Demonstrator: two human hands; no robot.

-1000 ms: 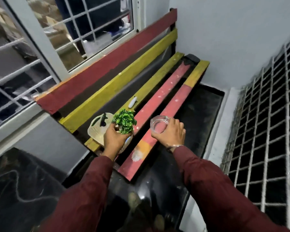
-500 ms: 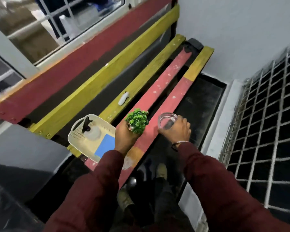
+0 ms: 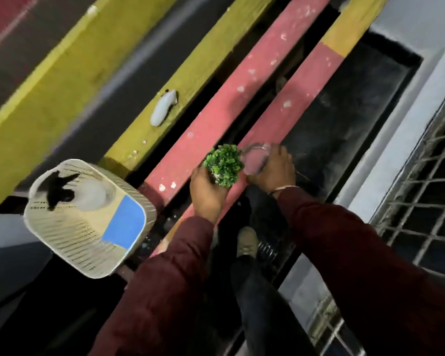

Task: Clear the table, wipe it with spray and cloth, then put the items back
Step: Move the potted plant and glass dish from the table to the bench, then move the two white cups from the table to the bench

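Note:
My left hand grips a small potted green plant above the near end of the pink slat of the slatted table. My right hand holds a clear glass bowl right beside the plant, over the red slat. A cream basket stands at the table's near left end; it holds a spray bottle with a black trigger and a blue cloth.
A small white object lies on the yellow slat. A white grille runs along the right. A black ledge lies beyond the red slat. My shoe shows on the dark floor below.
The view has tilted down and closer to the slats. Both hands, carrying the plant and the bowl, have moved away from the basket and now sit close together.

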